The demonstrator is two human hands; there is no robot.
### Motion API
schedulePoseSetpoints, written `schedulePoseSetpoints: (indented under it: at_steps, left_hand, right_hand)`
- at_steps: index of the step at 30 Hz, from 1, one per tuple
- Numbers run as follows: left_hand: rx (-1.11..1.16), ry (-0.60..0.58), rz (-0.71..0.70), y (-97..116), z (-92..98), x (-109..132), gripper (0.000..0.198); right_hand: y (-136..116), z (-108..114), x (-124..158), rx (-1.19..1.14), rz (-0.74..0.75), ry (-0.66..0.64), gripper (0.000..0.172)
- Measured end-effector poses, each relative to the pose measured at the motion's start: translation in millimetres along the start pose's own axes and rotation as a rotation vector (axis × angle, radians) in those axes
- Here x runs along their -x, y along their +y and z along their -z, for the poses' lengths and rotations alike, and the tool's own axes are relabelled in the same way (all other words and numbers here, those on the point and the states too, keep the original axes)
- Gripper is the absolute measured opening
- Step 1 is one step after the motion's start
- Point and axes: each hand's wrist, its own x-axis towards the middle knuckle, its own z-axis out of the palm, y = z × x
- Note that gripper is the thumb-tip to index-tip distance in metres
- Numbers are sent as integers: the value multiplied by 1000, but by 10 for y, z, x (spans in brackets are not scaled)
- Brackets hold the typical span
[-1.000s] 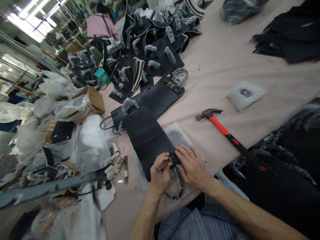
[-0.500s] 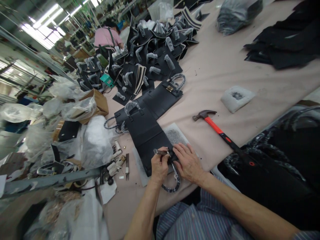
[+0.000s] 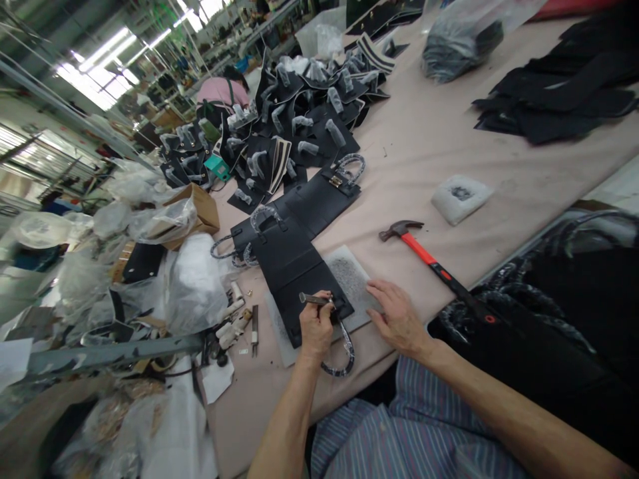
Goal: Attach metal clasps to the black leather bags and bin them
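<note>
My left hand (image 3: 315,327) is closed around a slim metal punch (image 3: 313,299), its tip set on the near end of a black leather bag panel (image 3: 294,266). The panel lies over a grey pad (image 3: 352,276), and its wrapped handle (image 3: 340,352) curls toward me. My right hand (image 3: 397,318) is off the panel, open, fingers spread flat on the pad's right edge. A hammer with a red and black handle (image 3: 429,263) lies to the right of that hand.
More black bag panels (image 3: 319,196) and a big heap of them (image 3: 299,113) stretch away up the table (image 3: 449,133). Plastic bags and a cardboard box (image 3: 192,209) crowd the left. A white block (image 3: 460,198) sits far right. A person in pink (image 3: 222,93) works behind.
My right hand has lifted off the bag panel and slid right onto the pad. The left hand has tipped the punch up from lying low to standing on the leather.
</note>
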Motion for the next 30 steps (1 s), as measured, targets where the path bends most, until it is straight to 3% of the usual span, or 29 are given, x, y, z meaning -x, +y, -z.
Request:
schedulePoseSetpoints:
  at_steps: [6, 22, 27, 30]
  left_hand:
    - [9, 4, 16, -9, -23, 17, 15]
    - [-78, -1, -79, -80, -77, 79, 16]
    - [-99, -1, -66, -52, -80, 74, 17]
    - [-98, -7, -74, -30, -83, 64, 17]
  right_hand:
    - [181, 50, 121, 44, -40, -2, 39]
    - [199, 13, 128, 80, -65, -32, 42]
    - [233, 127, 38, 84, -37, -83, 36]
    - [278, 284, -49, 146, -31, -50, 33]
